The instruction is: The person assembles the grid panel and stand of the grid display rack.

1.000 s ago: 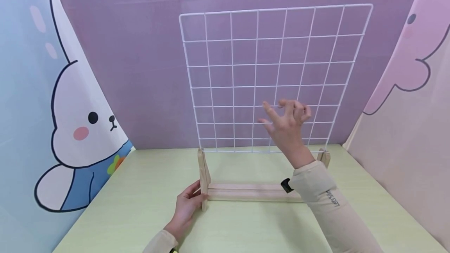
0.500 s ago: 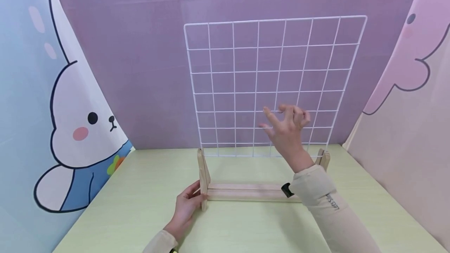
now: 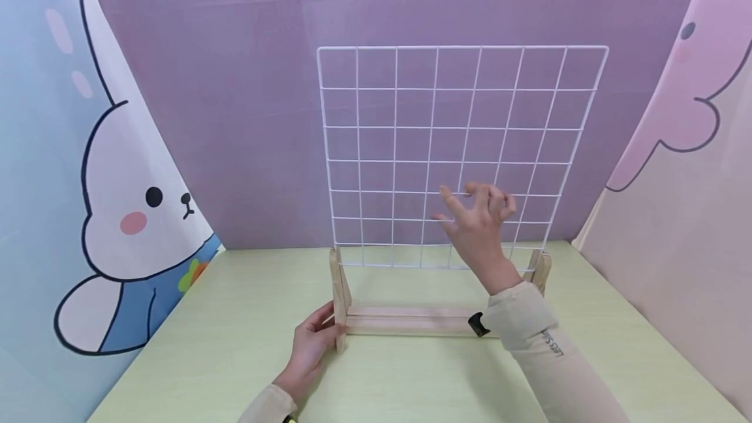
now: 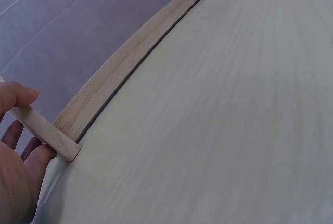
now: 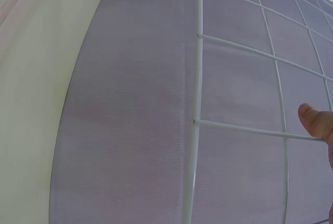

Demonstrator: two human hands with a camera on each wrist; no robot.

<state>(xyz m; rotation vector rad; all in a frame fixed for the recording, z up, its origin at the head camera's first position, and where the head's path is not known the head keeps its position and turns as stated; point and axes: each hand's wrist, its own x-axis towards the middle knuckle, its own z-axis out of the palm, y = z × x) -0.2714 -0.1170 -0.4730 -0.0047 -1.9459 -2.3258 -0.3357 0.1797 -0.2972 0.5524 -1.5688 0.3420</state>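
In the head view a white wire grid panel (image 3: 429,162) stands upright above a wooden stand (image 3: 411,324), tilted back slightly. Its bottom wire lies between the stand's left side piece (image 3: 337,279) and right side piece (image 3: 542,269). My right hand (image 3: 478,234) holds the grid at its lower right, fingers bent at the wires and index finger lifted. My left hand (image 3: 311,344) grips the foot of the left side piece, also seen in the left wrist view as a wooden bar (image 4: 49,133) between thumb and fingers. The right wrist view shows my thumb (image 5: 315,122) beside a wire.
The stand rests on a pale yellow-green tabletop (image 3: 388,377). Behind rises a purple backdrop (image 3: 252,116). A rabbit-print panel (image 3: 141,240) flanks the left side, and a pale panel with a pink figure (image 3: 670,247) the right.
My right hand and the grid have moved down, bringing the bottom wire lower between the side pieces. The grid's top edge has levelled out. My left hand and the stand stay put.
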